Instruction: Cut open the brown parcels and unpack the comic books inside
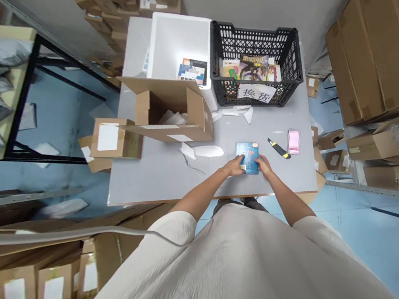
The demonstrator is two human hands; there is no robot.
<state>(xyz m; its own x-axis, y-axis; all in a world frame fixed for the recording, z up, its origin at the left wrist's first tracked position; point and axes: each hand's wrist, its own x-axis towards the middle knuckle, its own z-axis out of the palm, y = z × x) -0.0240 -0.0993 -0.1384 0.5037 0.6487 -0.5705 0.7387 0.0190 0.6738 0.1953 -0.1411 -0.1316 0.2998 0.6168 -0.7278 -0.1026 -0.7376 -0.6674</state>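
Note:
A blue book [248, 151] with a small pale label near its top right corner is at the near side of the grey table [153, 178]. My left hand [234, 166] grips its lower left edge, by a whitish barcode patch. On the opposite edge, my right hand [264, 166] holds it with the thumb on the cover. To the right of the book lie a yellow and black utility knife [279, 149] and a pink-screened phone [293, 142]. Torn white paper [208, 151] is spread left of the book.
An open cardboard box [190, 133] stands left of centre, crumpled paper inside. Behind it are a white foam box [179, 37] and a black plastic crate [216, 86], both containing books. A closed carton [124, 141] sits at the left edge; shelves with cartons flank the table.

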